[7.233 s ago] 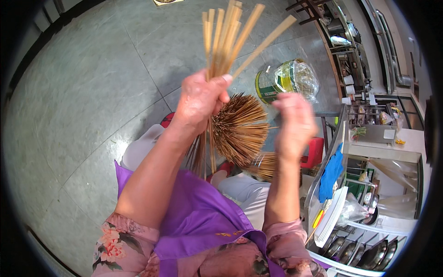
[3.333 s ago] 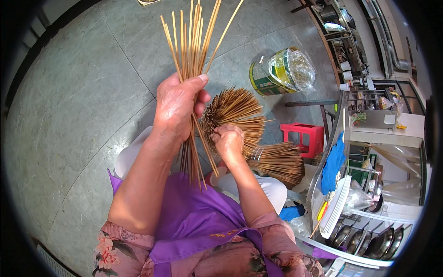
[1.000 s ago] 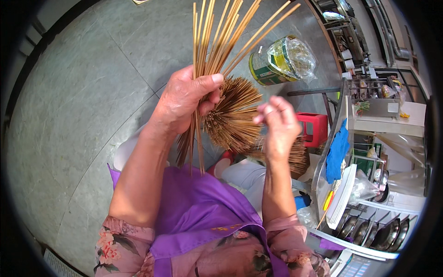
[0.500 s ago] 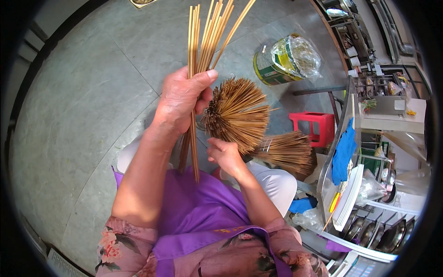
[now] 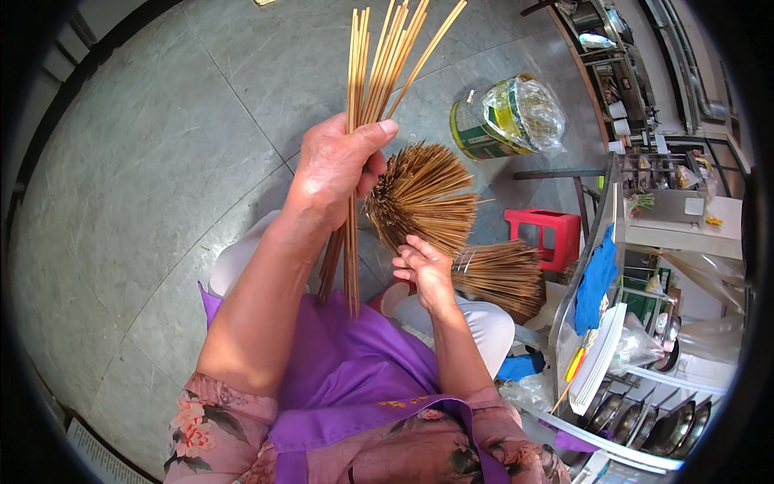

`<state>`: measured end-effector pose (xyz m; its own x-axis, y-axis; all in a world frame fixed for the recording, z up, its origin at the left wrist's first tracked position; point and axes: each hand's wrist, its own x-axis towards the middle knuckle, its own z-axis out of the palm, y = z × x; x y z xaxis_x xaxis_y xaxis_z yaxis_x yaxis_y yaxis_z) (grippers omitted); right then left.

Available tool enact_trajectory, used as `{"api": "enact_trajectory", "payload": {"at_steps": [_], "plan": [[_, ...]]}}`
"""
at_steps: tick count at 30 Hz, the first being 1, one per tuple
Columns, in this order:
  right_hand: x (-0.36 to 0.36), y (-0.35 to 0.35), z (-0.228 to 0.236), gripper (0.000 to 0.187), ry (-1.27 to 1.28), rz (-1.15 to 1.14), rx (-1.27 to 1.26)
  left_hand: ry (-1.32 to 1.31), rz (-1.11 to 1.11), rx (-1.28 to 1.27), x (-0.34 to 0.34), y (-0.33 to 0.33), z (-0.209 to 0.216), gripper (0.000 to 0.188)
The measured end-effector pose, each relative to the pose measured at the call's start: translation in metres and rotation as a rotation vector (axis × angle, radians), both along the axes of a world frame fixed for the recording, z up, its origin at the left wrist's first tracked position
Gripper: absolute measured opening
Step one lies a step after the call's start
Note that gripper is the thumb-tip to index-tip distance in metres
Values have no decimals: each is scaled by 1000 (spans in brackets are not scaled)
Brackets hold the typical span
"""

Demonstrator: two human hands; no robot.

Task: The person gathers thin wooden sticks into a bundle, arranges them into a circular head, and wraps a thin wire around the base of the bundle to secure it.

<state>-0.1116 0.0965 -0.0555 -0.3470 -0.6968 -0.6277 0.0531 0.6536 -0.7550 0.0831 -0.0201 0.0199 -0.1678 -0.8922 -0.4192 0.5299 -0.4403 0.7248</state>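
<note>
1. We have our left hand (image 5: 337,173) closed in a fist around a handful of thin wooden sticks (image 5: 389,68), thumb on top; their upper ends fan out over the floor (image 5: 137,185), their lower ends hang before our purple apron (image 5: 347,355).
2. Our right hand (image 5: 426,270) is at the near side of the large stick bundle (image 5: 431,198), fingers partly curled and apart; we see no stick gripped there and cannot tell whether they touch the bundle.
3. As far as we can judge, only a modest handful is separated out; far more sticks sit in the large bundle, and a second stick bundle (image 5: 508,274), bound with a pale band, lies just beside it.
4. The widest room for moving is toward the floor's left edge.
5. On the right we have less: the bucket (image 5: 482,133) stands beyond the large bundle, the red stool (image 5: 550,234) is near the bound one, and a metal rim (image 5: 562,323) runs past our right forearm.
</note>
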Motion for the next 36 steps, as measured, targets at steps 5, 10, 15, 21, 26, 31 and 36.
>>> {"api": "enact_trajectory", "payload": {"at_steps": [5,10,15,21,26,31,36], "plan": [[-7,2,-1,33,-45,4,-6,-23,-21,-13,0,-2,-4,20],[-1,2,2,30,62,106,28,-21,-21,-4,-3,-2,-1,18],[8,2,13,26,152,244,61,-21,-21,-5,-2,-1,0,17],[13,-4,13,17,944,579,-528,-6,-11,-20,-2,-1,0,17],[16,-23,8,20,1247,855,-652,6,2,-25,-3,-1,1,17],[19,-34,-1,25,1237,929,-665,29,2,-42,-2,-1,-2,18],[19,-39,-11,24,1261,950,-604,30,0,-56,-3,-1,0,18]]}}
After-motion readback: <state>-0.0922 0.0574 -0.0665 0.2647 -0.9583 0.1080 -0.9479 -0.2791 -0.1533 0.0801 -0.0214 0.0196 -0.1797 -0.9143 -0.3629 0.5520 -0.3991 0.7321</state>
